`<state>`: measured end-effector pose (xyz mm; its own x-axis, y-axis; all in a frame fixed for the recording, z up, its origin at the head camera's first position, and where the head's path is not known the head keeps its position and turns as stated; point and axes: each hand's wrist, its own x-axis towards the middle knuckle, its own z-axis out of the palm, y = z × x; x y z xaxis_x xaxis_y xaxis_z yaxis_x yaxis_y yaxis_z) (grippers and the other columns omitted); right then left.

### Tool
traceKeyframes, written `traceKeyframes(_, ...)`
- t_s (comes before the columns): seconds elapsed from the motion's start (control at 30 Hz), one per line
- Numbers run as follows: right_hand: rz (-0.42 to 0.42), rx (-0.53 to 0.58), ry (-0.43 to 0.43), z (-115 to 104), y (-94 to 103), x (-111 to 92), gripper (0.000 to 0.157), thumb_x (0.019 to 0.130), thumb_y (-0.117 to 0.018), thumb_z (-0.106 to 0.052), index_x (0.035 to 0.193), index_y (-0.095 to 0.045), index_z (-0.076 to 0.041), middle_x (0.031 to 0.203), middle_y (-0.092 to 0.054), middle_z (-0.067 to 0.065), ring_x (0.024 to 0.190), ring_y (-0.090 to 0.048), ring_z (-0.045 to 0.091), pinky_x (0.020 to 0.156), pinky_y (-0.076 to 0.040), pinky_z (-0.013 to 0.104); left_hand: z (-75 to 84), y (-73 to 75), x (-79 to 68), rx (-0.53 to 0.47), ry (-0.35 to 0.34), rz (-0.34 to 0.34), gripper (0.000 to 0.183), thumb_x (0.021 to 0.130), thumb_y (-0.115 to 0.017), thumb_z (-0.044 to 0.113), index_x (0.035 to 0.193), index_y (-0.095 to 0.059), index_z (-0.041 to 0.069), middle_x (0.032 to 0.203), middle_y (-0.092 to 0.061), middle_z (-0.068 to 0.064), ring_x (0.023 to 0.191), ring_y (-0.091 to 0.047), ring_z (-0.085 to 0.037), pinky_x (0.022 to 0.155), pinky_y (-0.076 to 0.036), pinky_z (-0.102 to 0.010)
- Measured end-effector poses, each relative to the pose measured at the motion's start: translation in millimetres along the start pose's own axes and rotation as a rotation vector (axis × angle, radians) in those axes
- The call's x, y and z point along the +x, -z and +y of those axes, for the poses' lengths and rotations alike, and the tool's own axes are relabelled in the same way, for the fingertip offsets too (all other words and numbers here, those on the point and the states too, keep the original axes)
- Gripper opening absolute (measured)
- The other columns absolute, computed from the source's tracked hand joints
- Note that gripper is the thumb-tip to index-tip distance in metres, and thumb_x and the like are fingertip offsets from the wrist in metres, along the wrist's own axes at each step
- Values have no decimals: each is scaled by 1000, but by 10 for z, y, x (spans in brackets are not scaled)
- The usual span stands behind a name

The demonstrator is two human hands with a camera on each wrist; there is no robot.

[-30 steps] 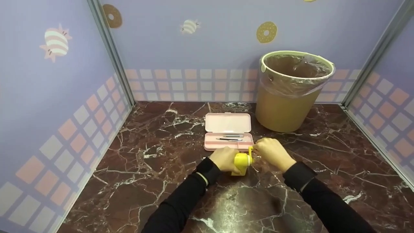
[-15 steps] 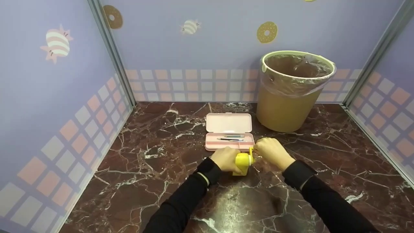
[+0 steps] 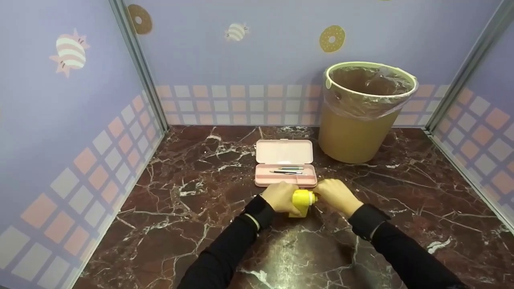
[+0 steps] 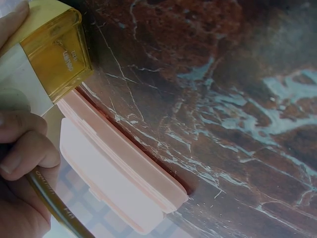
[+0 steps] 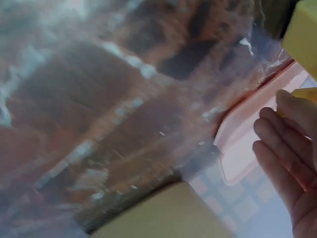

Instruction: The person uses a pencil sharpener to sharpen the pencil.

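Note:
A yellow crank pencil sharpener (image 3: 300, 199) is gripped by my left hand (image 3: 280, 196) in front of the pencil case. The left wrist view shows its see-through yellow shavings drawer (image 4: 62, 57) up close. A dark pencil (image 4: 57, 206) comes out from among my left hand's curled fingers; its other end is hidden. On the sharpener's right side, my right hand (image 3: 335, 194) pinches the yellow crank handle (image 5: 306, 93), which its fingers mostly cover. Just behind both hands lies the pink pencil case (image 3: 284, 151), lid open, holding a few slim pens or pencils (image 3: 286, 172).
A tall tan trash bin (image 3: 349, 136) with a clear plastic liner stands at the back right, against the wall. Patterned purple panels (image 3: 241, 60) enclose the dark red marble tabletop (image 3: 200, 224) at the back and both sides.
The crank arm, upright beside the sharpener before, has turned out of that position. My right hand has dropped slightly toward me with it. My left hand and the sharpener stay in place.

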<state>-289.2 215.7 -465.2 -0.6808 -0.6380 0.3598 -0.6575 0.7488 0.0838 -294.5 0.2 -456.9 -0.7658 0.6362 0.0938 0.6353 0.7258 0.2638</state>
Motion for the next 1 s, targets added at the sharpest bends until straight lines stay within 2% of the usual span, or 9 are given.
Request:
traceKeyframes(0.23, 8, 51, -8, -13, -105, -119, 17, 75, -79, -5, 68, -65, -11, 67, -69, 4, 60, -65, 25, 57, -52, 42, -1, -11, -19, -30, 12, 11, 45, 65, -93, 42, 87, -67, 13, 78, -63, 4, 66, -51, -9, 59, -42, -24)
traceKeyframes(0.43, -8, 115, -29, -46, -125, -212, 22, 81, -81, -12, 66, -65, -11, 66, -68, 1, 60, -66, 23, 57, -52, 41, 26, -22, -33, -27, 40, 26, 45, 64, -92, 42, 87, -66, 12, 76, -58, 5, 64, -49, -10, 57, -41, -25)
traceKeyframes(0.63, -16, 171, -5, -69, -142, -296, 14, 83, -80, -12, 72, -71, -11, 70, -70, 1, 63, -67, 20, 60, -53, 39, 48, -42, -40, 11, 80, 27, 50, 63, -93, 47, 88, -69, 12, 81, -69, 1, 65, -53, -11, 59, -48, -28)
traceKeyframes(0.83, 1, 178, 48, -85, -139, -353, 3, 83, -80, -11, 83, -78, -11, 78, -75, 1, 68, -70, 19, 64, -57, 37, 64, -54, -38, 23, 109, 37, 54, 62, -94, 48, 93, -70, 11, 88, -75, -3, 71, -64, -15, 65, -55, -31)
traceKeyframes(1.0, 19, 172, 82, -116, -127, -402, 6, 83, -80, -10, 89, -79, -10, 84, -78, 3, 73, -73, 20, 69, -59, 38, 75, -46, -47, 30, 114, 39, 54, 62, -93, 48, 94, -70, 12, 88, -75, -2, 71, -64, -15, 64, -54, -30)
